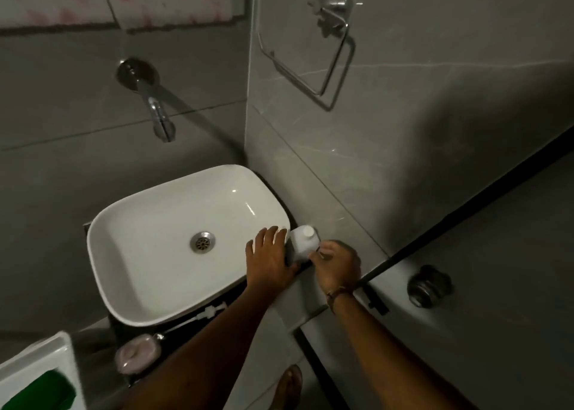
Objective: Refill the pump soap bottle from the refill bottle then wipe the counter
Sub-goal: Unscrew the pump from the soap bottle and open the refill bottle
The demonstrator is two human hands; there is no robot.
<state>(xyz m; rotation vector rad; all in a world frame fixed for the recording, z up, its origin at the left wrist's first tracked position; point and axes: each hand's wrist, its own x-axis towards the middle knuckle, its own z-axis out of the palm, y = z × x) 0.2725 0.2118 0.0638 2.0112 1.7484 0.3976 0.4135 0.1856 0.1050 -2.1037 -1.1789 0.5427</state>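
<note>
The white refill bottle point(300, 245) stands upright with its cap on, on the dark counter between the basin and the right wall. My right hand point(337, 265) curls its fingers around the bottle's right side. My left hand point(269, 256) lies flat on the basin's right rim with its fingers spread, its thumb near the bottle's base. The pump soap bottle point(136, 353), clear with pinkish soap, stands open at the counter's near left corner. Its white pump head point(206, 312) with the tube lies on the counter in front of the basin.
The white basin point(130, 223) fills most of the counter, under a wall tap point(161, 121). A towel ring point(313, 65) hangs on the right wall. A white tray point(62, 353) with a green cloth point(40, 391) is at the lower left. A door knob point(428, 285) is to the right.
</note>
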